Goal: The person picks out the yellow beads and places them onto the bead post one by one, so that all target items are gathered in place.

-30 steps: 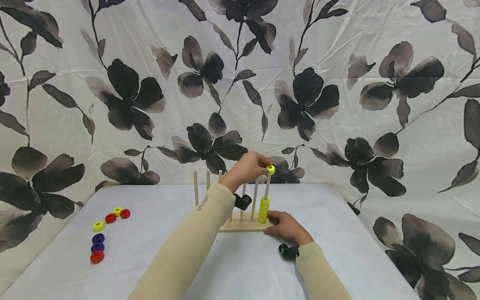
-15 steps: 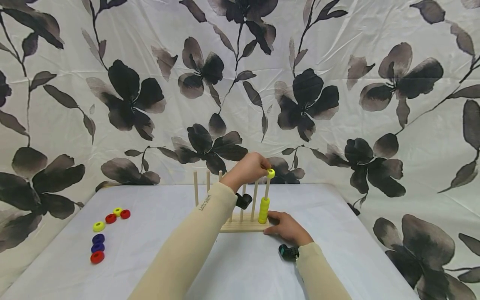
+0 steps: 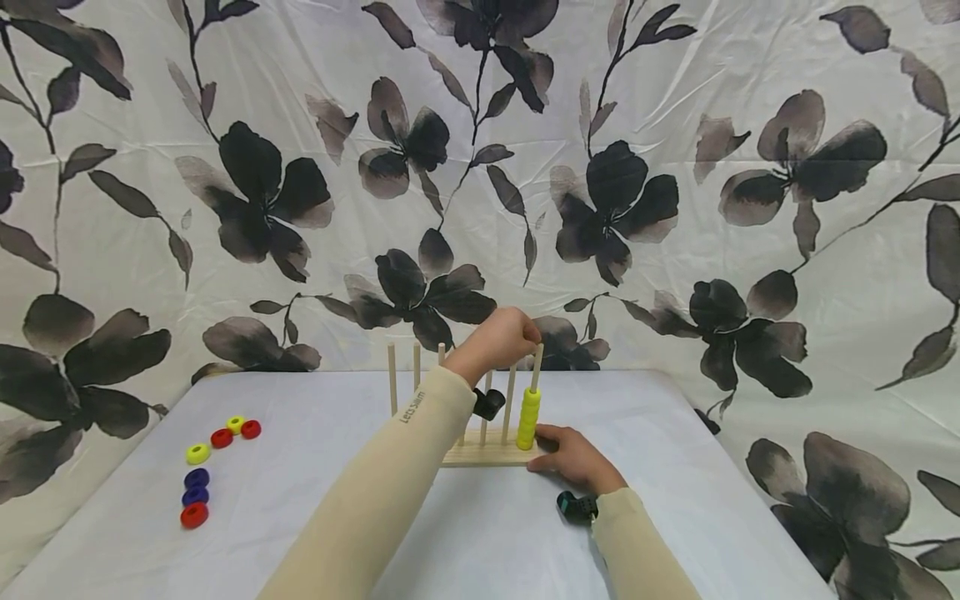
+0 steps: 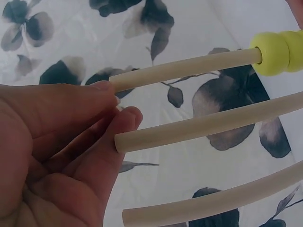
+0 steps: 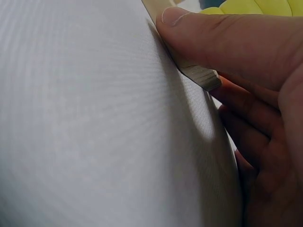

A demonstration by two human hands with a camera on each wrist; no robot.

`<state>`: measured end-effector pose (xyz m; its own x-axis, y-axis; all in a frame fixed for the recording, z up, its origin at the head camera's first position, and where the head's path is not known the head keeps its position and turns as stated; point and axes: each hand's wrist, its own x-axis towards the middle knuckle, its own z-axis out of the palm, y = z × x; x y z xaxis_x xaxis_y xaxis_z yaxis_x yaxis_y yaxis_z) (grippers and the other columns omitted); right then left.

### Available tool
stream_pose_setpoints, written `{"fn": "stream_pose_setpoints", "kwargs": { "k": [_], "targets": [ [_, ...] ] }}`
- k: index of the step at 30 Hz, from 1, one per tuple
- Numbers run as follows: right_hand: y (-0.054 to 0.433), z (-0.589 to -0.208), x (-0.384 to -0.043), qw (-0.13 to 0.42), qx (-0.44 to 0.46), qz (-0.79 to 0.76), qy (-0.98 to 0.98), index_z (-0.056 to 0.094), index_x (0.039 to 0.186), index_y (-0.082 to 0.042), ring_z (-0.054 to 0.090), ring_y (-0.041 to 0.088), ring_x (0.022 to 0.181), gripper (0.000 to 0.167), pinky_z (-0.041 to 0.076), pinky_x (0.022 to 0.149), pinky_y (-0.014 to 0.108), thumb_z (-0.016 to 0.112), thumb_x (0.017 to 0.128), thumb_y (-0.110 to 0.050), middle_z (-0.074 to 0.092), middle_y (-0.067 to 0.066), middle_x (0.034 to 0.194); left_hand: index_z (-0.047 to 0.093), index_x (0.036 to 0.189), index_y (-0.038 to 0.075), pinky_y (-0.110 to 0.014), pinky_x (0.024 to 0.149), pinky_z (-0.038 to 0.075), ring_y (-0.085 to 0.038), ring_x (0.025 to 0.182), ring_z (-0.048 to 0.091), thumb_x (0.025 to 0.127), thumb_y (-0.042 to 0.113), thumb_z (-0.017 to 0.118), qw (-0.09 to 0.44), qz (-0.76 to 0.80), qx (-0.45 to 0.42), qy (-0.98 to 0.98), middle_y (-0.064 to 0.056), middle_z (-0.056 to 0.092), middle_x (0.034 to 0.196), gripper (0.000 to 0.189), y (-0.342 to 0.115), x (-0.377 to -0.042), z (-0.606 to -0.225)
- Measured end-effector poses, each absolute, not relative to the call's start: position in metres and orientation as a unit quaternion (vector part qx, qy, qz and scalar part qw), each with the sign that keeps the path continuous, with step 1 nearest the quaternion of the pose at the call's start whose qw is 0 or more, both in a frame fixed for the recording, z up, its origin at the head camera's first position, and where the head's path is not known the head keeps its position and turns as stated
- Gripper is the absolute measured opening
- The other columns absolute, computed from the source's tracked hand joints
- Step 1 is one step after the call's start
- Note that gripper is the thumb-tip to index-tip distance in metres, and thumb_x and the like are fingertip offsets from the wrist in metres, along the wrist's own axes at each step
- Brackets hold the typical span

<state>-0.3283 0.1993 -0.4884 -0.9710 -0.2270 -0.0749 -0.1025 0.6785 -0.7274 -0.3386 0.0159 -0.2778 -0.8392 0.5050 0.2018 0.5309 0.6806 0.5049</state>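
Note:
A wooden peg stand (image 3: pixel 487 454) with a row of upright pegs stands on the table. Its rightmost peg carries a stack of yellow rings (image 3: pixel 528 419), and the upper part of that peg is bare. My left hand (image 3: pixel 504 337) is at the top of this peg; in the left wrist view its fingertips (image 4: pixel 102 87) are right at the peg's end, with no ring between them. The stack's top ring (image 4: pixel 270 54) shows farther down. My right hand (image 3: pixel 573 457) grips the right end of the base (image 5: pixel 201 75), thumb on one side and fingers on the other.
On the left of the table lie loose rings: yellow (image 3: pixel 198 453), red (image 3: pixel 194 515) and dark blue (image 3: pixel 197 477) ones, several in all. A floral cloth (image 3: pixel 480 167) hangs behind the table. My left forearm (image 3: pixel 375 492) crosses in front of the stand.
The yellow ring in my left hand went onto the peg's top, was let go and dropped onto the stack, which is now taller. My right hand has stayed in place.

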Motion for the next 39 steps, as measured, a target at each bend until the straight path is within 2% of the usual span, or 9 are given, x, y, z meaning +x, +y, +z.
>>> {"fn": "stream_pose_setpoints", "kwargs": {
  "k": [15,29,39],
  "targets": [
    [0.198,-0.490,-0.328,0.076,-0.102,-0.398,0.909,0.053,0.140,-0.018,0.038,0.032,0.141,0.072,0.029,0.115,0.057,0.082,0.075,-0.032,0.049,0.006,0.147,0.062,0.129,0.013,-0.036,0.096,0.053,-0.021,0.118,0.060,0.097,0.012,0.056,0.055,-0.362,-0.271,-0.890,-0.007,0.061,0.132,0.033,-0.018,-0.338,-0.277],
    [0.198,-0.489,-0.326,0.070,-0.109,-0.396,0.909,0.052,0.140,-0.015,0.037,0.034,0.141,0.074,0.028,0.115,0.057,0.082,0.075,-0.033,0.049,0.008,0.147,0.064,0.126,0.015,-0.041,0.091,0.055,-0.025,0.112,0.063,0.097,0.022,0.059,0.121,-0.359,-0.235,-0.895,-0.007,0.064,0.125,0.030,-0.077,-0.333,-0.284],
    [0.197,-0.489,-0.327,0.068,-0.108,-0.398,0.908,0.054,0.139,-0.015,0.040,0.033,0.140,0.073,0.031,0.114,0.056,0.082,0.074,-0.032,0.051,0.008,0.145,0.065,0.123,0.014,-0.041,0.092,0.054,-0.025,0.109,0.065,0.097,0.024,0.058,0.173,-0.394,-0.203,-0.879,-0.006,0.067,0.119,0.028,-0.111,-0.326,-0.290]
  ]
}}
